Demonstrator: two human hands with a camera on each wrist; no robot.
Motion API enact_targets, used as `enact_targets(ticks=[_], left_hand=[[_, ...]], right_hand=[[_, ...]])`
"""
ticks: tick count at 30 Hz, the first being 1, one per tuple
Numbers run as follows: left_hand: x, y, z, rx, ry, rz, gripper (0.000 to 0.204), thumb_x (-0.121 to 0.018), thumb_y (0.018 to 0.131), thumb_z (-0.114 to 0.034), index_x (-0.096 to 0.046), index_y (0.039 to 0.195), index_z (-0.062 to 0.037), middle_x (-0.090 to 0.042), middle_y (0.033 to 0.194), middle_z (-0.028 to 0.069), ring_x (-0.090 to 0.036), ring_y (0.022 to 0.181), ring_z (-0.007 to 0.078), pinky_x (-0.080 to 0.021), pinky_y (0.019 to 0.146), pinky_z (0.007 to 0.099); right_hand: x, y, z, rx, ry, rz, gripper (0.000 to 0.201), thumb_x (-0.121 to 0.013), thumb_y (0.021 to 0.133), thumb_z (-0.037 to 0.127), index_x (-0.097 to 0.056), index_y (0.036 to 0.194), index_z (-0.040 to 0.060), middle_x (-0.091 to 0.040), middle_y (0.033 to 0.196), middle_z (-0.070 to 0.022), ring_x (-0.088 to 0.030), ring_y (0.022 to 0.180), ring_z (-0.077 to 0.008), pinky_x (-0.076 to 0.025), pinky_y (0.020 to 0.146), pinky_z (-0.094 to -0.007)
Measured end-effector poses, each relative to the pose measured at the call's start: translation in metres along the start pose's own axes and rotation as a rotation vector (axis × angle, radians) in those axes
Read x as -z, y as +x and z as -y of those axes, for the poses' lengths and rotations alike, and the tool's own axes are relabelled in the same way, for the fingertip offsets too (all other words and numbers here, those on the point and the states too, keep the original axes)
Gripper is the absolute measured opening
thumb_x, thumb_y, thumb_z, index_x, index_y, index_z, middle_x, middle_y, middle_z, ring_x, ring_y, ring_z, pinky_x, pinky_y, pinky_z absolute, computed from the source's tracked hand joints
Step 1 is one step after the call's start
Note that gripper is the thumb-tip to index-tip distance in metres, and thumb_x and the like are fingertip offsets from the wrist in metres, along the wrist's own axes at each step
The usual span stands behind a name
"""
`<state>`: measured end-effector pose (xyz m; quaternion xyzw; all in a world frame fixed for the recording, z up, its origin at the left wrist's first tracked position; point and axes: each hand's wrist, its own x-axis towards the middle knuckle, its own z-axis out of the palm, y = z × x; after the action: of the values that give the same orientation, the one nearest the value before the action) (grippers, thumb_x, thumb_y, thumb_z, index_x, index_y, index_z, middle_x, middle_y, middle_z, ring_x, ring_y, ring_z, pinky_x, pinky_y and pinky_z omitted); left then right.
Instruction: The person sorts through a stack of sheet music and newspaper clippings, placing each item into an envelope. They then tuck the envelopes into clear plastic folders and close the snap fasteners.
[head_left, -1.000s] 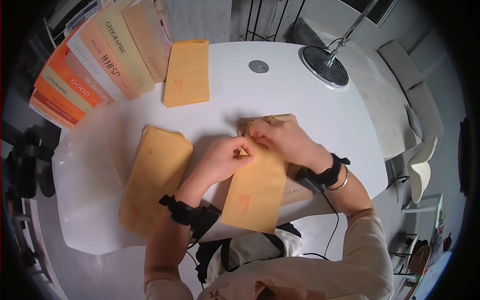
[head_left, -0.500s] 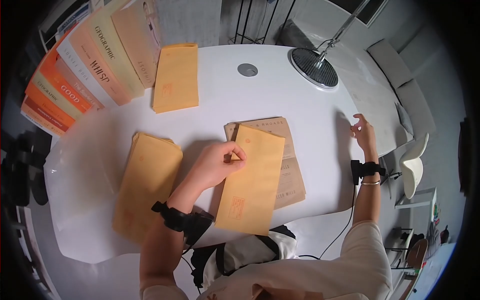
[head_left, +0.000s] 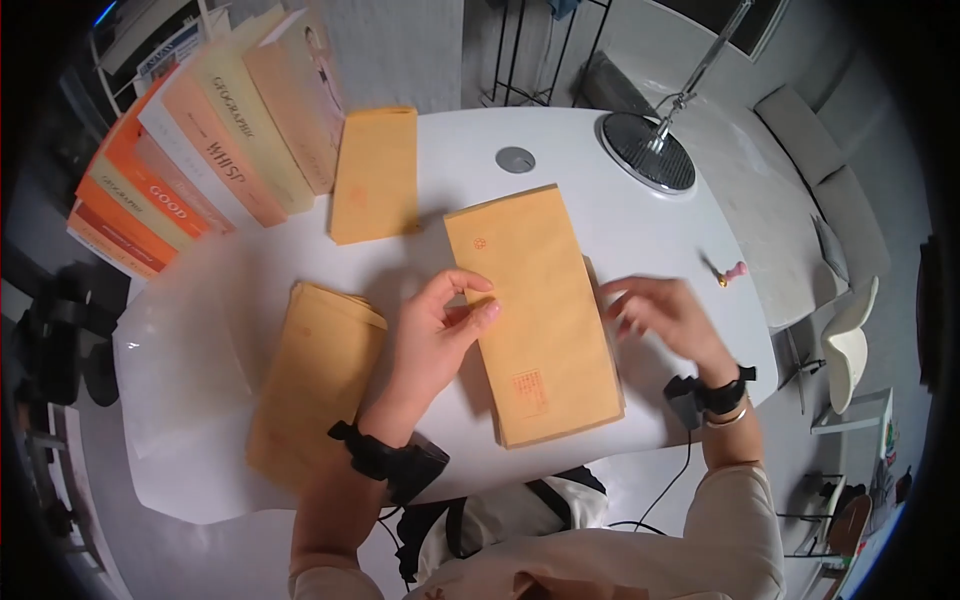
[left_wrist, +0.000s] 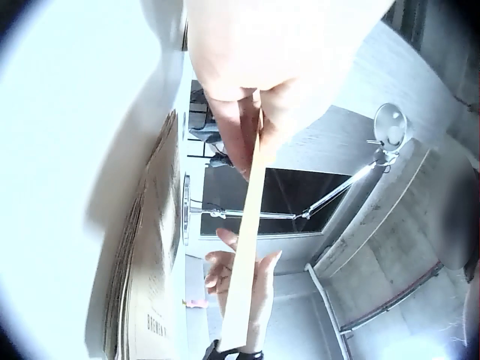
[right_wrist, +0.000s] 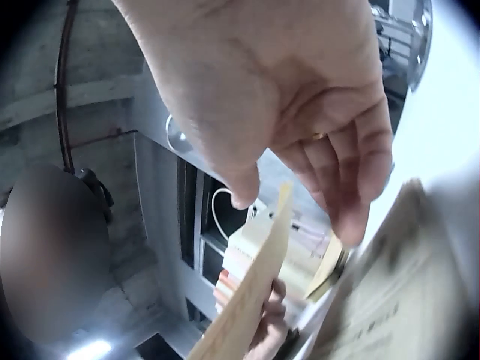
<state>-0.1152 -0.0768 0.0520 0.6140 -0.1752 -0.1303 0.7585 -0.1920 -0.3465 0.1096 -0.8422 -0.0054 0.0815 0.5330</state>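
Note:
My left hand pinches the left edge of a tan paper envelope between thumb and fingers. The envelope has red printed marks and is held above brown printed paper sheets, which it mostly covers in the head view. Edge-on in the left wrist view, it stands apart from those sheets. By its right edge is my right hand, thumb and fingers spread, holding nothing; the right wrist view shows a gap between this hand and the envelope. A small pink-and-gold thing lies on the table to the right.
More tan envelopes lie at the left, and another pile is at the back beside upright books. A lamp base stands at the back right of the white table. Clear plastic covers the left side.
My right hand left the envelope's top, reached to the table's right side and came back, leaving the pink-and-gold thing there. The envelope has been raised and turned in my left hand.

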Motion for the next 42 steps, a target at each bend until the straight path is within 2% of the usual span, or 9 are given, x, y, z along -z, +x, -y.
enact_targets(ticks=[4,9,12,15,18,22,27,30,42], left_hand=[[0.002,0.000,0.000,-0.084,-0.018,-0.084,0.019,-0.066,0.087,-0.004,-0.057,0.102,0.0003,-0.061,0.095,0.0021,-0.060,0.077,0.0059,-0.049,0.067,0.0187],[0.003,-0.001,-0.007,-0.078,0.026,-0.018,0.028,-0.058,0.092,-0.008,-0.052,0.119,-0.0009,-0.055,0.117,0.0073,-0.065,0.084,0.0128,-0.051,0.069,0.0239],[0.005,-0.001,0.002,-0.041,0.098,0.066,0.024,-0.057,0.093,-0.010,-0.055,0.116,-0.0011,-0.059,0.110,0.0067,-0.066,0.083,0.0141,-0.052,0.070,0.0242],[0.007,0.002,0.012,-0.056,0.258,0.094,0.021,-0.058,0.092,-0.010,-0.058,0.111,-0.0007,-0.064,0.092,0.0060,-0.065,0.079,0.0116,-0.051,0.068,0.0234],[0.009,0.003,0.014,-0.053,0.357,0.084,0.021,-0.059,0.091,-0.009,-0.058,0.110,-0.0008,-0.065,0.085,0.0061,-0.063,0.076,0.0100,-0.051,0.067,0.0224],[0.009,0.005,0.012,-0.014,0.408,0.050,0.023,-0.063,0.087,-0.007,-0.059,0.109,-0.0017,-0.066,0.084,0.0072,-0.062,0.073,0.0088,-0.049,0.064,0.0213],[0.009,0.005,0.020,-0.043,0.514,0.018,0.033,-0.068,0.082,-0.007,-0.057,0.113,-0.0036,-0.066,0.090,0.0067,-0.061,0.072,0.0094,-0.047,0.062,0.0219],[0.010,0.004,0.013,0.018,0.577,0.018,0.041,-0.070,0.081,-0.007,-0.054,0.118,-0.0051,-0.065,0.098,0.0059,-0.060,0.071,0.0103,-0.047,0.063,0.0229],[0.012,0.004,0.014,0.063,0.532,0.002,0.047,-0.070,0.077,-0.006,-0.051,0.121,-0.0043,-0.055,0.120,0.0117,-0.063,0.076,0.0161,-0.052,0.067,0.0283]], right_hand=[[-0.032,0.024,0.013,-0.017,0.120,0.257,0.034,-0.058,0.093,0.013,-0.053,0.123,-0.0022,-0.066,0.094,-0.0027,-0.060,0.078,-0.0057,-0.048,0.065,-0.0204],[0.004,0.066,0.001,0.148,0.210,-0.052,0.028,-0.053,0.096,0.015,-0.054,0.118,-0.0010,-0.065,0.102,-0.0049,-0.061,0.090,-0.0077,-0.049,0.079,-0.0237],[0.037,0.104,-0.012,0.106,0.396,-0.209,0.034,-0.053,0.096,0.020,-0.052,0.120,-0.0052,-0.065,0.104,-0.0090,-0.063,0.092,-0.0129,-0.049,0.080,-0.0244],[0.069,0.136,-0.043,0.057,0.081,-0.327,0.035,-0.057,0.093,0.025,-0.058,0.112,-0.0045,-0.065,0.104,-0.0138,-0.064,0.090,-0.0141,-0.049,0.074,-0.0265],[0.081,0.143,-0.058,-0.320,-0.558,-0.361,0.030,-0.060,0.090,0.021,-0.059,0.111,-0.0005,-0.065,0.098,-0.0143,-0.064,0.080,-0.0152,-0.049,0.068,-0.0299],[0.069,0.118,-0.078,0.042,-0.818,-0.581,0.027,-0.066,0.083,0.021,-0.063,0.105,0.0052,-0.065,0.093,-0.0145,-0.064,0.081,-0.0265,-0.050,0.071,-0.0339],[0.016,0.083,-0.029,0.217,-0.495,-0.238,0.029,-0.072,0.076,0.016,-0.063,0.100,0.0024,-0.064,0.094,-0.0152,-0.063,0.080,-0.0271,-0.050,0.073,-0.0351],[-0.007,0.078,-0.025,0.286,-0.566,-0.064,0.029,-0.075,0.074,0.016,-0.063,0.097,0.0011,-0.065,0.092,-0.0146,-0.063,0.079,-0.0258,-0.050,0.071,-0.0336],[-0.006,0.076,-0.033,0.064,-0.286,0.005,0.013,-0.072,0.077,0.007,-0.062,0.085,0.0008,-0.062,0.071,-0.0037,-0.057,0.068,-0.0097,-0.046,0.064,-0.0250]])
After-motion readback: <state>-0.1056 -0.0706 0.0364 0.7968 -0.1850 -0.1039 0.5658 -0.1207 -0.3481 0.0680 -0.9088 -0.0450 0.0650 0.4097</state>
